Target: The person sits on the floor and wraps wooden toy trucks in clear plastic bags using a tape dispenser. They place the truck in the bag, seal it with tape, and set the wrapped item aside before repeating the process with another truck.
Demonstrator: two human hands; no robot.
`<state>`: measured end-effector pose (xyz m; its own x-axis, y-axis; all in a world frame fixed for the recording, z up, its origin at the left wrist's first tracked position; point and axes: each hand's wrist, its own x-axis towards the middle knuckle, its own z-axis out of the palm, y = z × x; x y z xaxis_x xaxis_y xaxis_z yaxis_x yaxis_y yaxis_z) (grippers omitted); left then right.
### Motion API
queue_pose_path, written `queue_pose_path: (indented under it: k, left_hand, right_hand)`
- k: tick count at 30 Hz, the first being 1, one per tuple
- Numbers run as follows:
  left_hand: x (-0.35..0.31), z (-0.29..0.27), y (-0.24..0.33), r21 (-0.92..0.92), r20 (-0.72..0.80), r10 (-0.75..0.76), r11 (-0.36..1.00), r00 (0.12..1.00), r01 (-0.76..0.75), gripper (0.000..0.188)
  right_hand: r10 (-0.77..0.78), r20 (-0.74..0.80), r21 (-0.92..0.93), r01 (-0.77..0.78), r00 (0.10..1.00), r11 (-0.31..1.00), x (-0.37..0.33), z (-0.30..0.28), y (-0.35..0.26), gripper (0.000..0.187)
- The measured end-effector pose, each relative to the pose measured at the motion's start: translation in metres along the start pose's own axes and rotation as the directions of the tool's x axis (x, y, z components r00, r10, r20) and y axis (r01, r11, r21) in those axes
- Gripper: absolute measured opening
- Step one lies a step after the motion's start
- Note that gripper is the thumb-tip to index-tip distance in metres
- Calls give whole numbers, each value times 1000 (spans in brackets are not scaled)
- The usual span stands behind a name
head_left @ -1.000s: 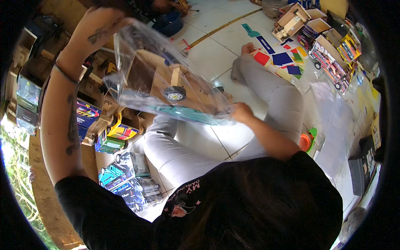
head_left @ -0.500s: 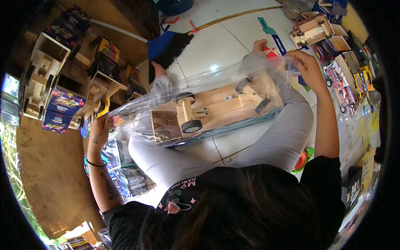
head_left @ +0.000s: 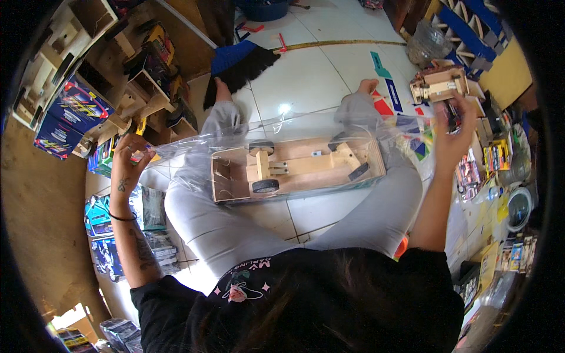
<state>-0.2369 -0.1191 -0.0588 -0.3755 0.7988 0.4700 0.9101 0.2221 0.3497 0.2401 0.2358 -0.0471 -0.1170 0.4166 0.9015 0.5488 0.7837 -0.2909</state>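
Observation:
A wooden toy truck [head_left: 306, 166] lies upside down across my lap, its black wheels and pale axle blocks facing up. Clear plastic film [head_left: 282, 126] surrounds it and stretches out to both sides. At the left, my left hand [head_left: 130, 156] pinches one end of the film between thumb and fingers. My right hand [head_left: 456, 129], raised at the right, grips the opposite end, though its fingertips show only in part. Neither hand touches the truck itself.
Wooden toy trucks [head_left: 73, 112] are stacked at the left, with film-wrapped ones [head_left: 156, 206] lower down. A broom [head_left: 241, 65] rests beyond my foot. Coloured cut pieces [head_left: 385, 97] lie on the tiles. More trucks [head_left: 438, 85] and a clear plastic bundle [head_left: 426, 44] sit at the right.
Both hands have moved outward, drawing the film wider, and my right hand now sits lower relative to the truck. The truck has levelled out slightly. My view has shifted.

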Motion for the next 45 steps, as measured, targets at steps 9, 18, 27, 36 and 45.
queue_pose_path:
  k: [9,18,27,36,45]
  left_hand:
    - [45,88,134,1,-12,385,923,923,-385,54]
    - [84,143,151,138,161,306,934,938,-328,39]
    - [92,126,149,-554,309,401,813,862,-180,13]
    - [100,138,150,-698,551,355,692,755,184,30]
    - [73,133,166,-383,255,446,861,858,-334,17]
  right_hand:
    - [-114,971,145,-139,209,980,-7,120,-127,32]
    - [-461,622,343,310,633,887,-2,105,-113,25]
    - [-303,840,377,-83,450,922,3,89,-80,14]
    - [-615,303,207,579,728,788,-57,84,-129,38]
    - [-557,547,529,258,625,809,-55,110,-114,11]
